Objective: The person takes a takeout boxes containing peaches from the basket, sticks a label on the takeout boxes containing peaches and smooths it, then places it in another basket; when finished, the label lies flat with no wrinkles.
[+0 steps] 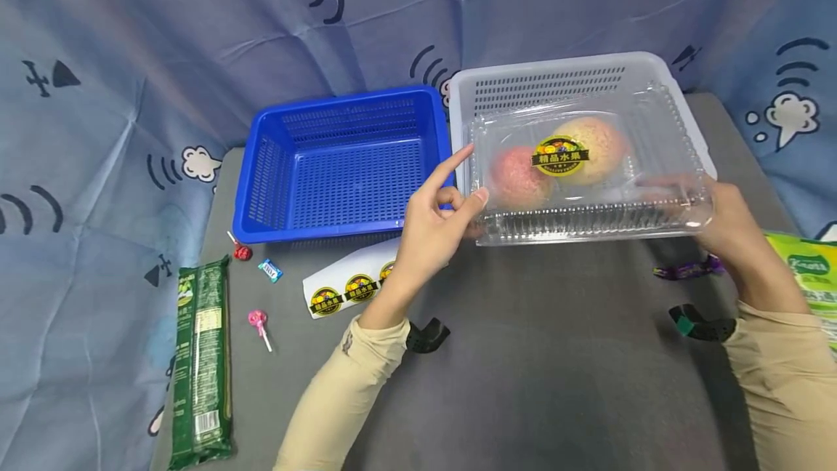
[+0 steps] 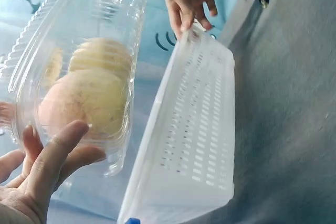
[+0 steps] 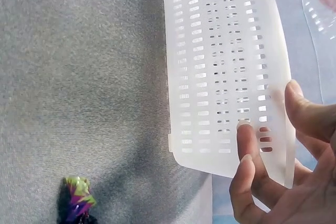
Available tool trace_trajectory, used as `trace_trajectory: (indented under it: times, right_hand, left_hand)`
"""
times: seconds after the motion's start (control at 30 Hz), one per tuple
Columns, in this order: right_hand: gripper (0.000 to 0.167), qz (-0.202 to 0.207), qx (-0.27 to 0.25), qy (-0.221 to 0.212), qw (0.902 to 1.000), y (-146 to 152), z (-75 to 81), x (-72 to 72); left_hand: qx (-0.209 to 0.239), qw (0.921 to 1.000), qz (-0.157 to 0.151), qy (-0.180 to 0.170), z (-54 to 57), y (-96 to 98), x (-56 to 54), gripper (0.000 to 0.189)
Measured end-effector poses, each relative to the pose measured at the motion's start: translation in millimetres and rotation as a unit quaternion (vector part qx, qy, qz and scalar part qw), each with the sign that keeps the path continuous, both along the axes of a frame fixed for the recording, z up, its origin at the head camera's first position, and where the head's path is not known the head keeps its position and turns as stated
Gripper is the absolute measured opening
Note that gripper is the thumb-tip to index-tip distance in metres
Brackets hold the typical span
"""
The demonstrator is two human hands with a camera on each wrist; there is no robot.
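My left hand (image 1: 431,231) pinches the left end of a clear plastic clamshell box (image 1: 588,225), raised in front of and partly over a white slotted basket (image 1: 556,67). Inside the box lie a pink round fruit (image 1: 516,174) and a larger yellow-pink one (image 1: 598,144), peach-like in look. A round black-and-gold label (image 1: 560,156) sits on the lid. In the right wrist view my right hand (image 3: 283,156) grips the basket's rim, thumb on one side and fingers on the other. From the head view, the box partly covers the right fingers (image 1: 680,184).
Left of the white basket stands a blue slotted basket (image 1: 243,187). A label sheet (image 1: 346,286), two lollipops (image 1: 258,318) and a small blue-wrapped candy (image 1: 270,270) lie before it. A long green packet (image 1: 204,362) is far left. Purple-wrapped candy (image 1: 688,269) and a green-yellow packet (image 1: 811,271) lie right.
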State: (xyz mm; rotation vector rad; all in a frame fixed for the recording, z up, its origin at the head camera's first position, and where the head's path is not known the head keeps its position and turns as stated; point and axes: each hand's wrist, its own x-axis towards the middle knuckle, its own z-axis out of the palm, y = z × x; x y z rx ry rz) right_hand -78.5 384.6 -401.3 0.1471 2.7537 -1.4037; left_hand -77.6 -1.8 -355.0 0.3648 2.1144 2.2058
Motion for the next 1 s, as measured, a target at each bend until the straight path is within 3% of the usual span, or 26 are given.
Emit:
trace_trajectory:
  times: [0.1, 0.27, 0.37, 0.47, 0.63, 0.8, 1.0]
  right_hand:
    - [0.043, 0.006, 0.017, 0.024, 0.9996, 1, -2.8, -2.7]
    - [0.049, 0.003, -0.018, 0.023, 0.9996, -2, -3.9, -4.7]
    - [0.034, -0.003, -0.025, 0.009, 0.9996, -4, -2.4, -4.1]
    - [0.02, -0.004, 0.005, -0.01, 0.9999, -5, -1.1, -2.4]
    - [0.043, 0.003, 0.054, -0.04, 0.9977, -7, 0.4, -2.3]
    - [0.045, 0.006, 0.065, -0.038, 0.9972, -7, 0.9, -2.8]
    - [0.044, 0.004, 0.062, -0.038, 0.9973, -7, 1.3, -2.4]
  left_hand:
    - [-0.026, 0.9994, 0.017, 0.016, 0.1, 4.4, -15.8, 0.056]
    - [-0.085, 0.9939, 0.046, 0.052, -0.8, 10.9, -39.5, 0.055]
    - [-0.096, 0.9932, 0.053, 0.039, -2.4, 14.8, -50.4, 0.055]
    - [-0.109, 0.9917, 0.065, 0.018, -5.4, 18.2, -60.3, 0.054]
    - [-0.131, 0.9882, 0.078, 0.009, -10.8, 20.0, -75.7, 0.054]
    - [-0.159, 0.9832, 0.089, 0.009, -14.4, 21.9, -86.2, 0.054]
    - [-0.225, 0.9698, 0.094, 0.0, -16.7, 30.3, -96.5, 0.054]
